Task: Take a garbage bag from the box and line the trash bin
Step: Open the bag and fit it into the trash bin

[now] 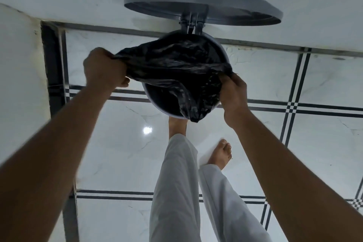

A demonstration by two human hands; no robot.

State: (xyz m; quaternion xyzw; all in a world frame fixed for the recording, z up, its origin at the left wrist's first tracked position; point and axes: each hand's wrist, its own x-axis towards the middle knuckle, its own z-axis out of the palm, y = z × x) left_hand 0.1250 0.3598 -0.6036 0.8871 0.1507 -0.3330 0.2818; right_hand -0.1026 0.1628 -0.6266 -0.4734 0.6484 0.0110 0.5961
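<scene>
Garbage bag (172, 65), crinkled glossy black, stretched over round bin (223, 53); both grips clenched on it.

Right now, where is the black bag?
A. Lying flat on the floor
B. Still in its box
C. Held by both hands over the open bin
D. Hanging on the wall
C: the left hand and the right hand each grip an edge of the black bag, stretching it over the bin, whose lid stands open.
</scene>
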